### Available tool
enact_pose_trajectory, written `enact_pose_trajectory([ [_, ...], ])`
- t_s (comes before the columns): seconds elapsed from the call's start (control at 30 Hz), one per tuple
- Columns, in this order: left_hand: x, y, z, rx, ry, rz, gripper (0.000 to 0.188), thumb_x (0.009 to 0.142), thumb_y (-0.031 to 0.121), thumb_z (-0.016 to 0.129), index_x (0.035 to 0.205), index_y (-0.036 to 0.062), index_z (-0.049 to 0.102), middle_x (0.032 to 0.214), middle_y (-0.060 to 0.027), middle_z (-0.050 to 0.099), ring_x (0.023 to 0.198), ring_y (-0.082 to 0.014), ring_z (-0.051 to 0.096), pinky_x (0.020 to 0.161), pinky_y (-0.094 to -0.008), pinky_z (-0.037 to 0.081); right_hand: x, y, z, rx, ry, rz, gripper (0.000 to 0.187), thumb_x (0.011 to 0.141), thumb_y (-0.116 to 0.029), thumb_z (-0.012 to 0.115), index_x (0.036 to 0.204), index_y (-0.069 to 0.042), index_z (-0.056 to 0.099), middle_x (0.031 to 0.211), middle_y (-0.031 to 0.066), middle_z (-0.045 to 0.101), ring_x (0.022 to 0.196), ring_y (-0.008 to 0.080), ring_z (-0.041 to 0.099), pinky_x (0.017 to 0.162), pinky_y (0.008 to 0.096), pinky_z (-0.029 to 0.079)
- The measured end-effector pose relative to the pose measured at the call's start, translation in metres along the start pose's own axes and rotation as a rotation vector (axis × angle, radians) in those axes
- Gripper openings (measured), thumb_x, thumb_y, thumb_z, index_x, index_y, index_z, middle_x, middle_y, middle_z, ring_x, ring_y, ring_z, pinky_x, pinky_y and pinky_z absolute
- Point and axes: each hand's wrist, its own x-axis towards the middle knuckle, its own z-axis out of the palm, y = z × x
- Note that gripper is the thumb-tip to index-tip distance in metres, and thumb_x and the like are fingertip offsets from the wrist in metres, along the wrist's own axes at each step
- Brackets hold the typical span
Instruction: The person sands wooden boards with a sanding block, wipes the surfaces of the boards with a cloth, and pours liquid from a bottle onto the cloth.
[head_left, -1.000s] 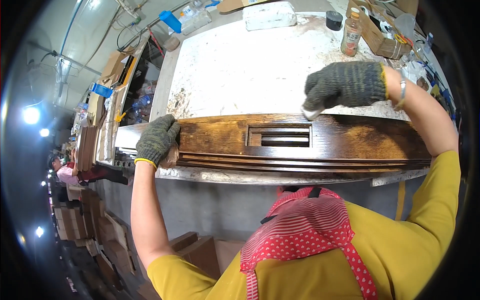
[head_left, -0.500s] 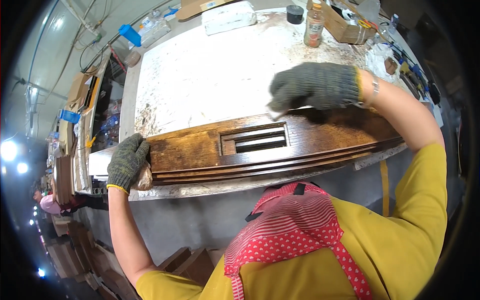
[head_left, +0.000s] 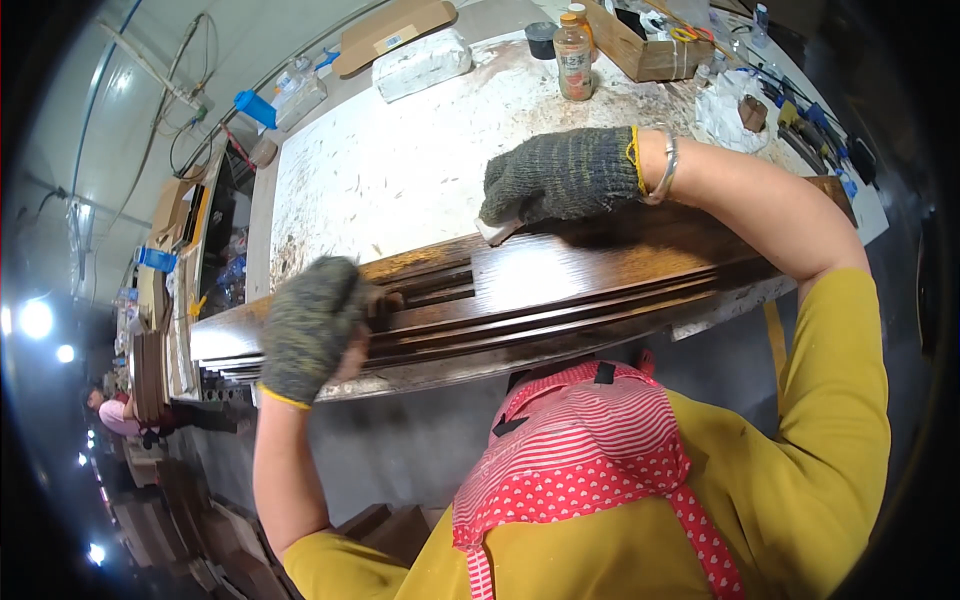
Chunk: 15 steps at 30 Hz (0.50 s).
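Note:
A stack of long, dark brown wooden boards lies along the near edge of the table, its upper face shiny. The top board has a rectangular opening, partly hidden by my left hand. My right hand, in a dark knitted glove, is closed around a small pale flat pad at the board's far edge, right of the opening. My left hand, gloved alike and blurred, is over the boards' front edge left of the opening. Its fingers are unclear, and so is a pale brownish patch beneath it.
Behind the boards, the white, stained tabletop holds a wrapped white block, a bottle and a dark cup. A wooden box and tools line the right side. Another person is far left.
My left hand has moved right along the boards, toward the opening. The opening now appears farther left of my right hand's pad. The whole view has also shifted somewhat.

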Motion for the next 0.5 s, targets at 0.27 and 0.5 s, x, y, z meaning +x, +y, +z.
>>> enact_pose_trajectory([
  [0.27, 0.01, 0.064, 0.036, 0.149, -0.189, -0.037, 0.018, 0.088, 0.024, 0.058, 0.09, 0.0085, 0.067, 0.089, -0.0164, 0.065, 0.086, -0.0376, 0.063, 0.076, -0.0462, 0.049, -0.1, 0.0, -0.057, -0.109, -0.184, 0.174, 0.018, 0.087, -0.016, 0.068, 0.101, -0.005, 0.07, 0.102, 0.0115, 0.066, 0.096, 0.0247, 0.065, 0.088, 0.0358, 0.052],
  [0.5, 0.013, 0.093, 0.049, 0.312, -0.052, -0.084, 0.023, 0.069, 0.0, 0.061, 0.09, 0.0088, 0.066, 0.09, -0.016, 0.063, 0.091, -0.0378, 0.06, 0.079, -0.046, 0.049, -0.052, 0.028, -0.023, 0.117, -0.082, 0.003, 0.025, 0.092, -0.026, 0.064, 0.101, -0.003, 0.069, 0.095, 0.0095, 0.065, 0.088, 0.0215, 0.064, 0.083, 0.0361, 0.053],
])
